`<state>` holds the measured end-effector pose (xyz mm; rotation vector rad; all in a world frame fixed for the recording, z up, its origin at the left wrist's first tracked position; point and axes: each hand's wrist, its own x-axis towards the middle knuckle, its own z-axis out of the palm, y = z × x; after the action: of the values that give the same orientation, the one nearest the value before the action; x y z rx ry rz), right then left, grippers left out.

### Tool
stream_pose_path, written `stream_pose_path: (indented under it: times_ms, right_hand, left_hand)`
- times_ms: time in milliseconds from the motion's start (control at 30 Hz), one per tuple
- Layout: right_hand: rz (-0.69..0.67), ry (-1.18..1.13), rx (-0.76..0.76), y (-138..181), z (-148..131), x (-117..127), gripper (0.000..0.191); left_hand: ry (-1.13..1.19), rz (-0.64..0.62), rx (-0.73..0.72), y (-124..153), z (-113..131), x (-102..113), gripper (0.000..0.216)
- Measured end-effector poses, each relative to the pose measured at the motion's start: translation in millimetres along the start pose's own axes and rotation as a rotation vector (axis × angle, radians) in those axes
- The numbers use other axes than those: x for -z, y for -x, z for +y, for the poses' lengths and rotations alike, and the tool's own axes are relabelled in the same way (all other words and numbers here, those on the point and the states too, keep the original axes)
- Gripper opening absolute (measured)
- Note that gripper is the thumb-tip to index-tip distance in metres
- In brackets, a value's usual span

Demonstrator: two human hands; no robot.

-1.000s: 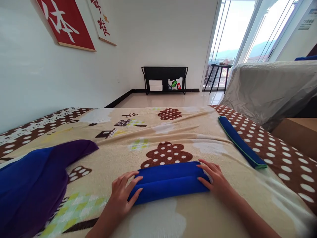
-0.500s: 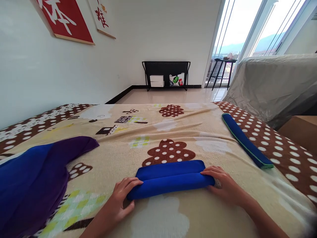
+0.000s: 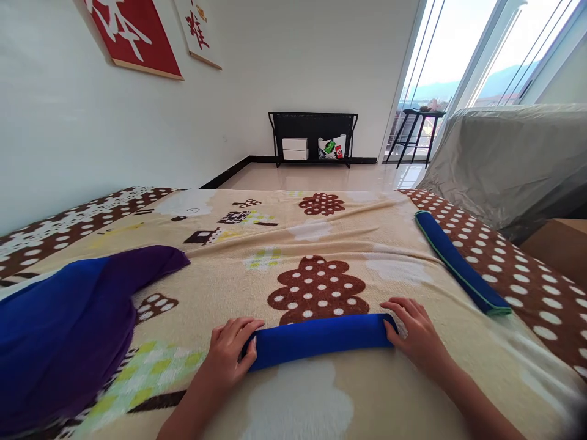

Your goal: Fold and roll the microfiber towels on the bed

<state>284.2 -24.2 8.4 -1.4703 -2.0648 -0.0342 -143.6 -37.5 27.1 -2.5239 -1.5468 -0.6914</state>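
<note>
A blue towel, now a single rolled strip, lies across the patterned blanket in front of me. My left hand curls round its left end, with the thumb on the near side and the fingers behind. At the opposite end, my right hand has its thumb against the towel's tip, fingers bent over the far side. A second rolled towel, dark blue with a green edge, rests farther off at the right. To the left a loose heap of blue and purple cloth is spread on the blanket.
The cream blanket with brown dotted shapes covers the bed. Behind it stands a black rack against the wall. At the right are a plastic-covered piece of furniture, a cardboard box and a black stool by the window.
The towel's flat far part has been rolled in, so two parallel bands have become one narrower strip. Both hands have stayed at its ends, and my view has shifted slightly left.
</note>
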Motion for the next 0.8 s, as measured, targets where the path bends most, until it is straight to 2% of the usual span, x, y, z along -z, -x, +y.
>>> stream_pose_path:
  times_ms: [67,133,233,333,400,500,633,733,800]
  right_hand:
    - [0.083,0.063,0.074,1,-14,-2,0.031]
    - [0.031,0.064,0.223,3,-36,-3,0.04]
    - [-0.192,0.011,0.437,5,-68,-4,0.056]
    - [-0.295,-0.016,0.452,3,-78,-5,0.064]
    - [-0.286,-0.008,0.405,0,-68,-7,0.062]
    - [-0.251,0.005,0.331,-5,-40,-8,0.057]
    - [-0.309,-0.047,0.266,-9,-9,-6,0.053]
    - [-0.363,-0.103,0.221,-11,-3,-3,0.052]
    - [-0.369,-0.128,0.186,-12,-5,-1,0.055]
  left_hand:
    - [-0.096,0.093,-0.045,-3,14,0,0.041]
    - [-0.144,0.119,-0.148,-7,38,0,0.046]
    - [-0.165,0.011,-0.354,-15,78,-3,0.051]
    - [-0.176,-0.123,-0.389,-21,95,-10,0.056]
    - [-0.165,-0.141,-0.343,-22,89,-14,0.057]
    - [-0.165,-0.086,-0.272,-18,62,-20,0.057]
    - [-0.13,-0.099,-0.219,-10,28,-19,0.057]
    - [-0.054,-0.171,-0.208,-6,15,-14,0.058]
    - [-0.02,-0.192,-0.151,-5,9,-11,0.055]
